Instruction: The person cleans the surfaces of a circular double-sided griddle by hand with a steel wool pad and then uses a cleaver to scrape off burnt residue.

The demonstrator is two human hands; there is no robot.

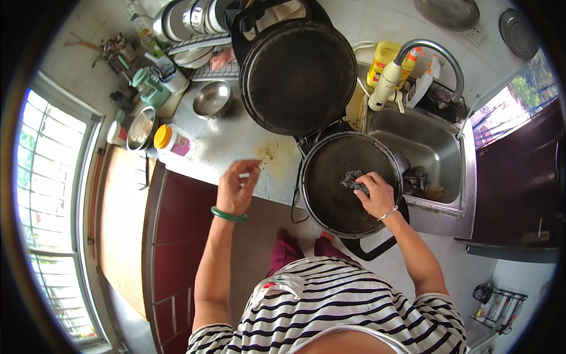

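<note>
My right hand grips a dark scouring pad, which looks like a steel wool ball. The pad rests on the black lower plate of an electric griddle. Hinged behind it, the griddle's round upper plate stands raised. My left hand hovers over the front of the counter, left of the griddle, its fingers curled and the thumb close to them. I see nothing held there. Brownish crumbs and a yellowish stain lie on the counter just beyond it.
To the right are a steel sink with wet scraps and a faucet. Yellow detergent bottles stand behind. Leftward are a steel bowl, an orange-lidded jar and a dish rack. The griddle's handle juts past the counter edge.
</note>
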